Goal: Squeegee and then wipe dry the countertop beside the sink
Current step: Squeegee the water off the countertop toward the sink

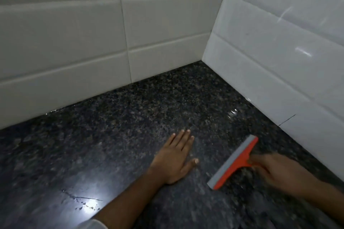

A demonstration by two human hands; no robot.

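The right hand (275, 171) grips the squeegee (235, 162) by its short orange handle, fingers curled round it — the hand is blurred, so how each finger sits cannot be told. The squeegee's grey blade lies on the countertop (130, 117) on the side away from those fingers, facing the left hand (174, 160). Its long axis runs on a slant, the far end angled toward the right-hand tiled wall (279, 42), the near end toward the person. The left hand rests palm-down on the countertop just beside the squeegee, fingers straight and close together, thumb held out toward the blade but apart from it. A pale sleeve cuff (93, 224) shows at the left forearm. The countertop is dark speckled granite — glossy, with a bright glare left of the left hand and wet glints along the foot of the right-hand wall. White tiles on the back wall (65, 42) meet the right-hand wall in a corner beyond the squeegee.
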